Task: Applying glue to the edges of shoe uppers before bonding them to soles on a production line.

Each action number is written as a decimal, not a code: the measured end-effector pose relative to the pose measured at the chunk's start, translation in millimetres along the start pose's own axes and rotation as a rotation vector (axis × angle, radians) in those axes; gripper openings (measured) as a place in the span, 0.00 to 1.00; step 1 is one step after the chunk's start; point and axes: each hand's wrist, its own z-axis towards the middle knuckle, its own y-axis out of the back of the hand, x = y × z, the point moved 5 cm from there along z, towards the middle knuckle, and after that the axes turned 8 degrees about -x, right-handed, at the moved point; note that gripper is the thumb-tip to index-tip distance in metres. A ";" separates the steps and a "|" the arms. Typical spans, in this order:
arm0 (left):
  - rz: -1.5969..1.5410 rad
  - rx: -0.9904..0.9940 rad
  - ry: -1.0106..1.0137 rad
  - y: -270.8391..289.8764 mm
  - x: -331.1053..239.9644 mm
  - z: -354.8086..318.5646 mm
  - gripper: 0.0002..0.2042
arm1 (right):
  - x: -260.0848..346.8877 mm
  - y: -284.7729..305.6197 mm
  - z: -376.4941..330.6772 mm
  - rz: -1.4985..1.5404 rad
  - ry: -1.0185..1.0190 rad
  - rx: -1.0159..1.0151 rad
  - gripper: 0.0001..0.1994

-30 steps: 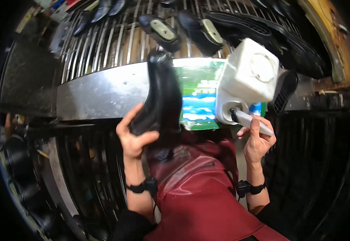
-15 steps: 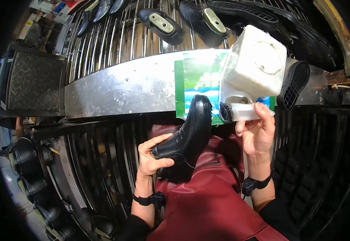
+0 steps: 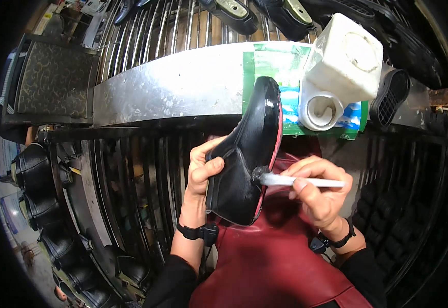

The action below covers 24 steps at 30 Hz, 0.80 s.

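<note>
My left hand [image 3: 203,167] is closed round the left side of a black leather shoe [image 3: 247,154], which it holds up with the toe pointing away from me. Along the shoe's right lower edge runs a pinkish-red line, and the toe end shines. Between the thumb and fingers of my right hand [image 3: 320,191] is a white-handled brush [image 3: 301,180]. Its dark bristles touch the shoe's side near that edge, toward the heel. Beyond my right hand, a white plastic container [image 3: 344,59] with a round open mouth [image 3: 322,111] rests on a green and blue sheet [image 3: 249,77].
A metal ledge [image 3: 167,82] crosses in front of me, with a rack of bars [image 3: 154,31] behind it holding several black shoes [image 3: 231,14]. One black sole [image 3: 389,97] lies right of the container. Several black shoes [image 3: 36,169] stand at the left, below a dark patterned panel [image 3: 54,77].
The brush has come down from beside the container's mouth onto the shoe's side. My left hand has turned the shoe, so its side and red edge show. The whole view has shifted slightly.
</note>
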 end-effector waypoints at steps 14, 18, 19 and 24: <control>-0.003 0.000 -0.050 -18.5 -22.8 19.9 0.20 | 47.5 -15.3 -3.2 -0.244 0.383 0.233 0.08; -0.096 -0.031 0.018 -19.4 -20.0 19.1 0.19 | 65.7 -17.2 -1.6 -0.276 0.414 0.279 0.11; -0.126 0.008 0.037 -23.9 -20.1 20.0 0.20 | 69.0 -16.6 0.5 -0.305 0.429 0.273 0.10; -0.469 -0.080 0.146 -52.5 -14.4 19.4 0.20 | 75.3 -14.3 17.8 -0.293 0.521 0.278 0.11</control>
